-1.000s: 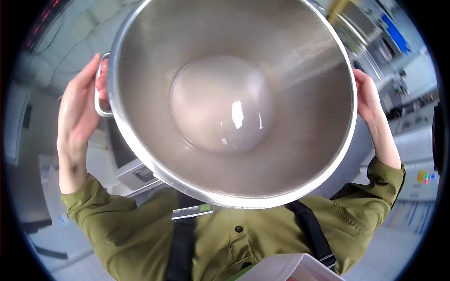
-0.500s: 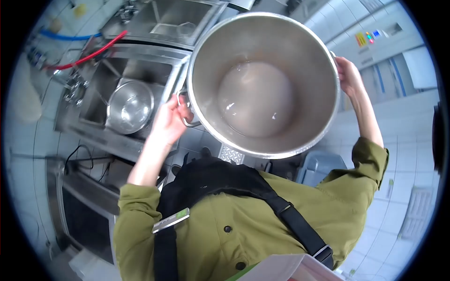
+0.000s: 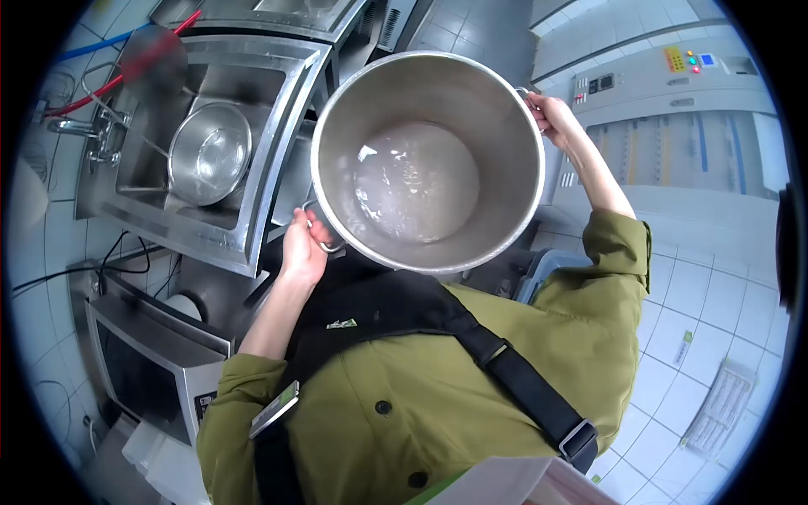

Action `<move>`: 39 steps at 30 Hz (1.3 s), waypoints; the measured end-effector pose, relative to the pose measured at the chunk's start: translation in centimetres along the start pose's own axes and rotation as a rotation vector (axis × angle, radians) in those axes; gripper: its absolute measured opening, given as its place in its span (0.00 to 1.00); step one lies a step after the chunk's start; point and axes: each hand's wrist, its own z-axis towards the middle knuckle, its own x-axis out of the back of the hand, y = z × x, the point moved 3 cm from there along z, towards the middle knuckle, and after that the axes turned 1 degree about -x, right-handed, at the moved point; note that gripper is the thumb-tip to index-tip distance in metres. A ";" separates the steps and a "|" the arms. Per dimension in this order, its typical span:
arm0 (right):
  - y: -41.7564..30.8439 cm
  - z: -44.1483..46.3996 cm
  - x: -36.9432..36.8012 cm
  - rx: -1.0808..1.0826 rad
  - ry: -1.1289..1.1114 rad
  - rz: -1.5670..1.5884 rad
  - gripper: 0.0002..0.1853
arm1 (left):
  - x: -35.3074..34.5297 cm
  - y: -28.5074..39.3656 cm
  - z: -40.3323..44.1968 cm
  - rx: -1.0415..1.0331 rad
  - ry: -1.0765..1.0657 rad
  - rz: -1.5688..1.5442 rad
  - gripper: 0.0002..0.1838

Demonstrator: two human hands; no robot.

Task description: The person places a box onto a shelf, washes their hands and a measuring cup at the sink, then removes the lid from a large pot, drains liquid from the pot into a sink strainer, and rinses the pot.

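A large steel pot hangs in the air in front of my body, its open top toward the camera. Clear liquid with bright reflections lies at its bottom. My left hand is closed round the loop handle at the pot's lower left. On the upper right side, the fingers of my right hand are wrapped round the other handle.
To the left is a steel sink with a round metal strainer or bowl in it. A faucet and red and blue hoses stand beside it. A microwave-like appliance is lower left; a control panel is upper right.
The view has swung round, bringing the sink and floor into sight. The pot appears lower and farther from the camera, held by both hands throughout. Its liquid has rippled.
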 end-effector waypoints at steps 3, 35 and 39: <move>2.2 3.4 -1.1 0.011 -0.090 0.010 0.13 | 1.2 0.5 -0.9 -0.077 0.104 -0.022 0.14; 0.5 -0.1 1.3 0.020 0.082 -0.060 0.12 | -0.5 -0.2 1.7 -0.094 0.025 -0.079 0.14; -0.6 0.1 -1.1 0.039 0.088 -0.077 0.12 | 0.2 0.5 0.1 -0.132 0.007 -0.111 0.14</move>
